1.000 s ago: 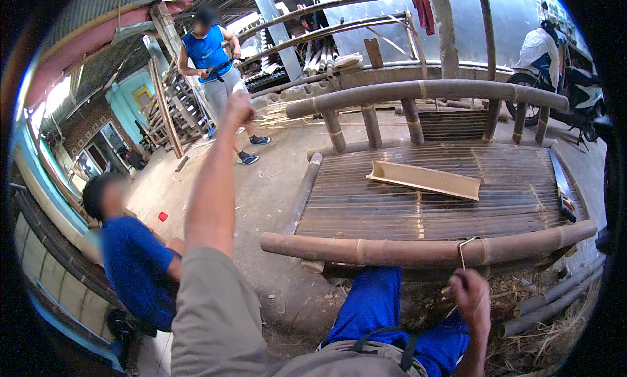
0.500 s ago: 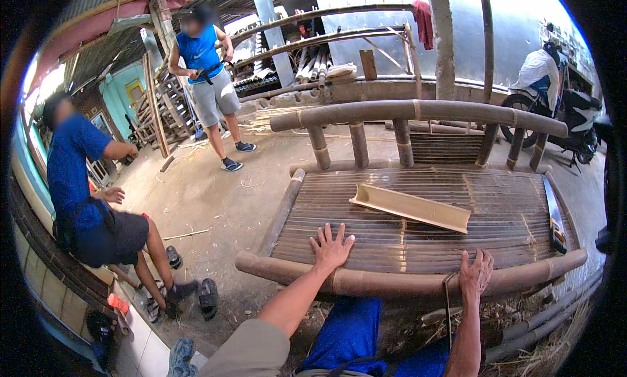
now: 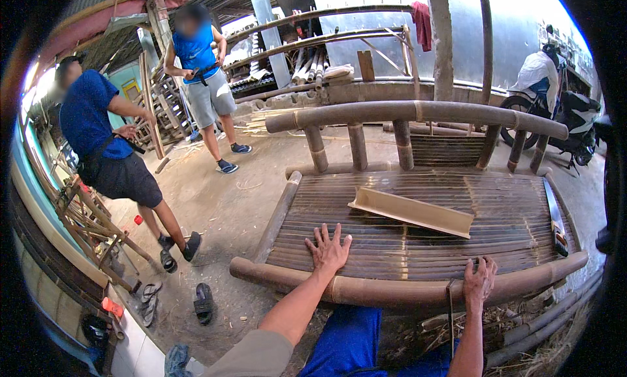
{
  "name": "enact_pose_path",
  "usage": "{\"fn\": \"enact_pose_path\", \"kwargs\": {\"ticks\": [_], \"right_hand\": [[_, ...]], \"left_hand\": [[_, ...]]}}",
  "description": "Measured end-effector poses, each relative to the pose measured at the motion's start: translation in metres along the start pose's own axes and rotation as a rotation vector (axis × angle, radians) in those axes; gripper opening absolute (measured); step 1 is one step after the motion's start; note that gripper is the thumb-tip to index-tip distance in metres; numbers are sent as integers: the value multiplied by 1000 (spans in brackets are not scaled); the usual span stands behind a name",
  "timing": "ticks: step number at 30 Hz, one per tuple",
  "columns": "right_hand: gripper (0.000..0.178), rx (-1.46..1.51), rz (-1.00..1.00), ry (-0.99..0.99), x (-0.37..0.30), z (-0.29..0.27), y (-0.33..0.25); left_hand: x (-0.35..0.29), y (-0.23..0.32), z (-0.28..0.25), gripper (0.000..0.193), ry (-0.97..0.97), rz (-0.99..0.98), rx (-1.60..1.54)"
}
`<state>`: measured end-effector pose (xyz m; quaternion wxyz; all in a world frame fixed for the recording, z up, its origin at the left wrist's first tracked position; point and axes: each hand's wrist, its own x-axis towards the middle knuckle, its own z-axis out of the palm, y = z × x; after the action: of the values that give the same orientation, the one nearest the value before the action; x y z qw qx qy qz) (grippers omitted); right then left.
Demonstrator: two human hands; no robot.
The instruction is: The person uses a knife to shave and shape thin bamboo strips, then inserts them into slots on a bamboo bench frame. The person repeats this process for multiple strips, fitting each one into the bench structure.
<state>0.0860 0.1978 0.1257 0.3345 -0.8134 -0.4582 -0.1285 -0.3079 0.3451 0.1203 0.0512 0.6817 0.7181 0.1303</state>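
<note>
A bamboo bench [image 3: 313, 227] with a slatted seat stands in front of me. My left hand [image 3: 328, 250] lies flat on the slats by the front rail, fingers spread, holding nothing. On the thick front bamboo pole [image 3: 385, 291] rests my right hand [image 3: 480, 279], its fingers loosely bent and apart over the slats. Close beside its wrist stands a thin dark rod [image 3: 450, 315] with a bent top, leaning at the pole; I see no grip on it. A split bamboo piece [image 3: 411, 210] lies across the seat, beyond both hands. Along the right end lies a handsaw [image 3: 555, 217].
A person in dark blue [image 3: 98, 116] is at the left, and another in a bright blue sleeveless top [image 3: 196, 57] stands farther back. Loose sandals [image 3: 204, 304] lie on the floor. A motorcycle [image 3: 555, 109] is parked at far right. Bamboo poles [image 3: 535, 338] lie below the bench's right side.
The person in dark blue has risen from a seat and stands, leaning. My view has shifted slightly; both my hands stay at the bench, the right sitting slightly lower in the picture.
</note>
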Motion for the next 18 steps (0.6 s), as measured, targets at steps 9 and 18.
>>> {"fn": "enact_pose_path", "kwargs": {"ticks": [9, 18], "right_hand": [[31, 3, 24, 18, -1, -1, -3], [28, 41, 23, 5, -1, -5, -5]], "left_hand": [[-1, -2, 2, 69, 15, 20, 33], [-4, 0, -3, 68, 24, 18, 45]]}}
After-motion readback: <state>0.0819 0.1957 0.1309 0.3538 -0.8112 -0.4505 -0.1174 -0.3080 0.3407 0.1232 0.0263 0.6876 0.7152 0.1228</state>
